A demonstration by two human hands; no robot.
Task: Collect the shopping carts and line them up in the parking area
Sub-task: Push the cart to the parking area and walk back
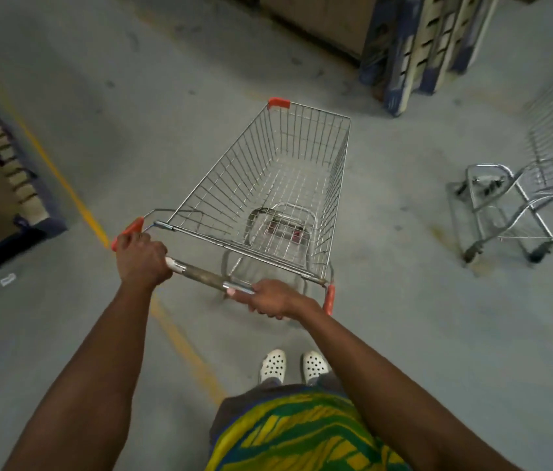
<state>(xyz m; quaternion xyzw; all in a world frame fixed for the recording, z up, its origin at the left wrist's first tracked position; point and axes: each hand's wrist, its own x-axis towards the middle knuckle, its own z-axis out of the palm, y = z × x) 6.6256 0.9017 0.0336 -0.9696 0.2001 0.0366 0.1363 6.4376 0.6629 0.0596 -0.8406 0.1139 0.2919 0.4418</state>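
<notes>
I see a grey concrete floor crossed by a yellow painted line; a silver wire shopping cart stands on it, a second wire cart well apart.

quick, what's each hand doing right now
Left hand: gripping the left end of the cart handle.
Right hand: gripping the right end of the same handle.

Second cart, perhaps edge-cropped, blurred

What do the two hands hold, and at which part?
Both hold the shopping cart by its handle bar: the left hand near the left end, the right hand near the right end.
</notes>
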